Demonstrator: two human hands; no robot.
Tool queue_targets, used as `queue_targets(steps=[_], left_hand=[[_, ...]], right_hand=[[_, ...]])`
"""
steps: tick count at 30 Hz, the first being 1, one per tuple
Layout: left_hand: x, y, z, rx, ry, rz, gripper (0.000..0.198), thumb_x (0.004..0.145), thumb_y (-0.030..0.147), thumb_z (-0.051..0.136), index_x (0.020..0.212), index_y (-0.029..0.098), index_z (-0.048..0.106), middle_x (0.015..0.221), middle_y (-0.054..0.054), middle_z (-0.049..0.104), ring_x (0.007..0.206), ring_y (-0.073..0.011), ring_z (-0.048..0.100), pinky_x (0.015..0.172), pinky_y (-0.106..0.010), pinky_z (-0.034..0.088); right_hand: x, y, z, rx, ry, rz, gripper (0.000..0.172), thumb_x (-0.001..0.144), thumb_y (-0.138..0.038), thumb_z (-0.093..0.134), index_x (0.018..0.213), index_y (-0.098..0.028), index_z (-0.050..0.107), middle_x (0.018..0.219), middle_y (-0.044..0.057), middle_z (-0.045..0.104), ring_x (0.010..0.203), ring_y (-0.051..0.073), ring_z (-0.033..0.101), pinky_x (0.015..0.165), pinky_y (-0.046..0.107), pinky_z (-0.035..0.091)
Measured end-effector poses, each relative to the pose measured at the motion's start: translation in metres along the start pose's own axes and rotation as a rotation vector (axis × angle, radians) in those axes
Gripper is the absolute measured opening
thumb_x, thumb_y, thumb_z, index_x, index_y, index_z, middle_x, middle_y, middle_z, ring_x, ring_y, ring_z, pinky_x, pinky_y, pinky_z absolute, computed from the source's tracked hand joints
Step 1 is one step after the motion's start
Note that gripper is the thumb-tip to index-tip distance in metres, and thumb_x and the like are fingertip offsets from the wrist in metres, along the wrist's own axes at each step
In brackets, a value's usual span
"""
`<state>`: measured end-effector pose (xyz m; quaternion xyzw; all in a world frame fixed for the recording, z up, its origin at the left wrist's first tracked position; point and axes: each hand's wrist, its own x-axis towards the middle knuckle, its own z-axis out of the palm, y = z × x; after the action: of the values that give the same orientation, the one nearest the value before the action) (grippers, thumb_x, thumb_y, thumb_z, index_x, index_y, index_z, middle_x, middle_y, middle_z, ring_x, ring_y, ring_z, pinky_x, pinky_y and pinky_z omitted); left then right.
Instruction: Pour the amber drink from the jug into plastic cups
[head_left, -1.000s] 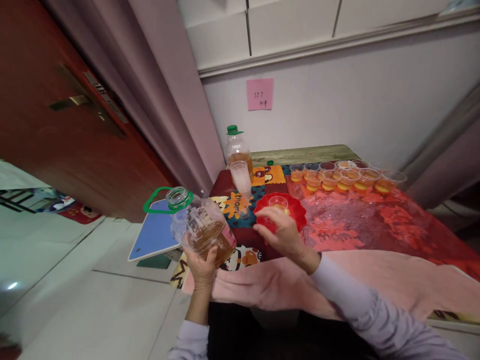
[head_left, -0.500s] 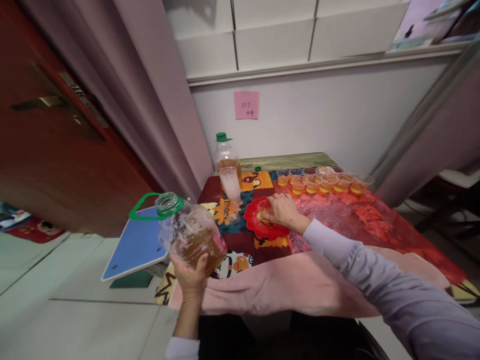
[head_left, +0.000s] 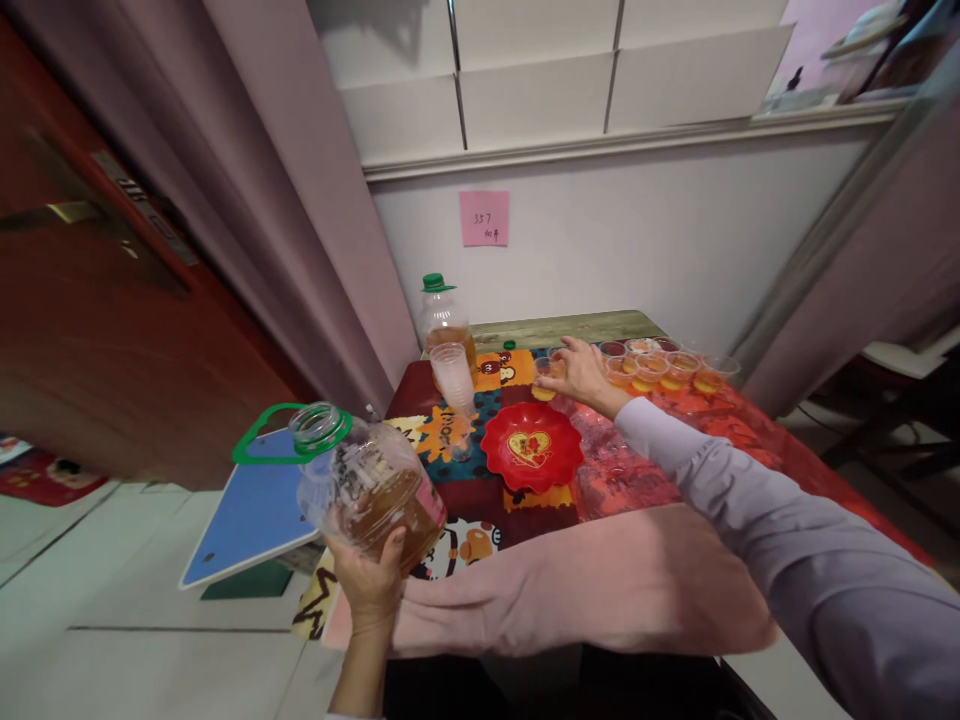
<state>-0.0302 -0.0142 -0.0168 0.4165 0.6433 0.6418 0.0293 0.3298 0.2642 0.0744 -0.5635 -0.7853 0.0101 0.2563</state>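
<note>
Left hand [head_left: 366, 578] is clasping one jug [head_left: 386, 495] left of the dish [head_left: 531, 447]; right hand [head_left: 589, 376] is pinching one partly hidden cup [head_left: 542, 389] behind the dish.

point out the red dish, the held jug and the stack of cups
Red dish [head_left: 532, 447], head view, on the printed heart
Held jug [head_left: 384, 492], head view, on its side wall
Stack of cups [head_left: 454, 380], head view, on its side

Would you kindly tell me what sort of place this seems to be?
Probably a room in a home, judging by the reddish-brown door, mauve curtain and cartoon-patterned tablecloth.
</note>
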Motion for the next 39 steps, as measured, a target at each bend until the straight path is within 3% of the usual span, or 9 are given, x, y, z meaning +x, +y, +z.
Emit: queue_targets(steps=[5, 13, 22, 25, 28, 31, 34, 37, 39], left_hand=[[0.001, -0.004, -0.002, 0.043, 0.018, 0.053, 0.104, 0.069, 0.08, 0.084, 0.144, 0.015, 0.057, 0.136, -0.02, 0.067, 0.134, -0.0401, 0.065, 0.125, -0.057, 0.046], [-0.002, -0.013, -0.004, 0.033, 0.029, 0.004, 0.106, 0.065, 0.08, 0.086, 0.146, 0.017, 0.055, 0.133, -0.019, 0.069, 0.124, -0.0378, 0.069, 0.123, -0.059, 0.048], [-0.003, -0.004, -0.001, 0.01, 0.02, -0.001, 0.096, 0.067, 0.078, 0.085, 0.137, 0.018, 0.06, 0.128, -0.017, 0.072, 0.117, -0.0347, 0.073, 0.11, -0.052, 0.058], [-0.004, -0.001, 0.001, -0.001, 0.027, 0.017, 0.098, 0.066, 0.081, 0.085, 0.135, 0.017, 0.061, 0.126, -0.018, 0.073, 0.116, -0.0348, 0.073, 0.108, -0.051, 0.058], [-0.005, -0.001, 0.001, -0.015, 0.012, -0.004, 0.101, 0.065, 0.082, 0.085, 0.138, 0.016, 0.059, 0.128, -0.019, 0.072, 0.119, -0.0358, 0.073, 0.109, -0.052, 0.058], [-0.007, -0.002, -0.001, -0.018, -0.015, -0.03, 0.103, 0.069, 0.08, 0.084, 0.142, 0.014, 0.055, 0.135, -0.022, 0.07, 0.125, -0.0372, 0.072, 0.113, -0.054, 0.056], [-0.009, -0.004, -0.002, 0.011, -0.019, -0.03, 0.107, 0.07, 0.082, 0.082, 0.147, 0.015, 0.051, 0.139, -0.023, 0.069, 0.13, -0.038, 0.07, 0.117, -0.056, 0.053], [-0.008, -0.006, -0.002, 0.007, -0.013, -0.012, 0.11, 0.069, 0.083, 0.082, 0.149, 0.017, 0.049, 0.137, -0.021, 0.07, 0.128, -0.0372, 0.071, 0.116, -0.055, 0.054], [-0.006, -0.006, -0.002, -0.001, -0.016, -0.002, 0.109, 0.069, 0.082, 0.084, 0.149, 0.017, 0.049, 0.134, -0.02, 0.071, 0.124, -0.0364, 0.073, 0.113, -0.053, 0.057]], right_hand=[[0.018, 0.037, 0.022, -0.161, -0.073, 0.076, 0.06, 0.089, -0.06, 0.078, 0.128, -0.014, 0.077, 0.174, 0.025, 0.042, 0.164, 0.045, 0.033, 0.132, 0.068, 0.018], [0.019, 0.054, 0.05, -0.24, -0.13, 0.122, 0.074, 0.091, -0.066, 0.075, 0.139, -0.01, 0.072, 0.176, 0.027, 0.039, 0.166, 0.043, 0.029, 0.132, 0.067, 0.016], [0.015, 0.046, 0.032, -0.293, -0.092, 0.112, 0.08, 0.096, -0.075, 0.066, 0.136, -0.006, 0.074, 0.168, 0.032, 0.05, 0.161, 0.047, 0.036, 0.13, 0.07, 0.018], [0.014, 0.025, 0.019, -0.206, 0.029, 0.098, 0.08, 0.096, -0.068, 0.072, 0.142, -0.002, 0.069, 0.165, 0.034, 0.052, 0.158, 0.049, 0.042, 0.129, 0.068, 0.024], [0.007, -0.018, 0.011, 0.033, 0.061, -0.088, 0.057, 0.101, -0.053, 0.071, 0.14, -0.01, 0.073, 0.147, 0.027, 0.07, 0.139, 0.041, 0.062, 0.12, 0.056, 0.042], [-0.012, -0.076, 0.014, 0.243, -0.071, -0.329, 0.035, 0.102, -0.045, 0.073, 0.125, -0.02, 0.081, 0.122, 0.015, 0.081, 0.116, 0.031, 0.073, 0.106, 0.044, 0.053], [-0.037, -0.131, 0.026, 0.261, -0.238, -0.514, 0.028, 0.095, -0.037, 0.084, 0.119, -0.023, 0.083, 0.122, 0.011, 0.081, 0.116, 0.028, 0.073, 0.104, 0.039, 0.054], [-0.055, -0.166, 0.039, 0.22, -0.343, -0.523, 0.012, 0.097, -0.025, 0.079, 0.108, -0.022, 0.084, 0.122, 0.011, 0.081, 0.111, 0.026, 0.075, 0.094, 0.034, 0.056], [-0.061, -0.176, 0.043, 0.211, -0.356, -0.493, 0.011, 0.101, -0.022, 0.073, 0.102, -0.023, 0.084, 0.117, 0.01, 0.082, 0.103, 0.024, 0.077, 0.086, 0.031, 0.057]])
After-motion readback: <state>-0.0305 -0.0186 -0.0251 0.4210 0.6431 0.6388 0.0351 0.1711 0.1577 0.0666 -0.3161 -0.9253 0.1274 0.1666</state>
